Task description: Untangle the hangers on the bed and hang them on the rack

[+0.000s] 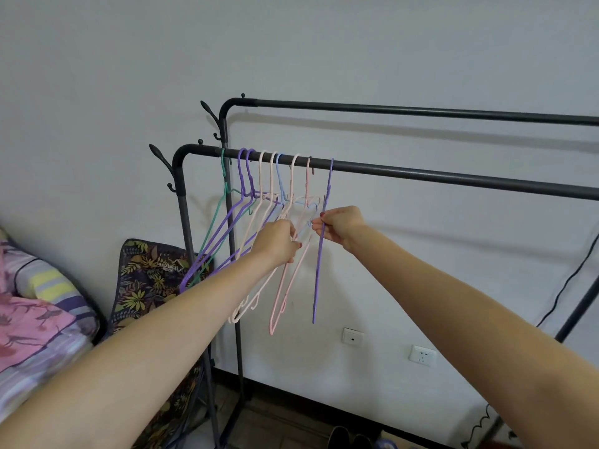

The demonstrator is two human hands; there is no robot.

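Note:
A black clothes rack has two rails; the front rail (421, 175) carries several thin hangers near its left end: green (214, 218), purple, cream, blue and pink (285, 286). The rightmost purple hanger (319, 270) hangs edge-on, its hook over the rail. My right hand (338, 225) is closed around this hanger's upper part. My left hand (278, 241) is closed on the shoulders of the cream and pink hangers beside it. The bed (35, 319) lies at the far left, with no hangers visible on it.
The back rail (421, 110) runs higher, against the white wall. A floral bag (152, 280) stands between the bed and the rack's left post. Two wall sockets (421, 354) sit low on the wall. A black cable (570, 280) hangs at the right. Dark shoes (350, 439) lie under the rack.

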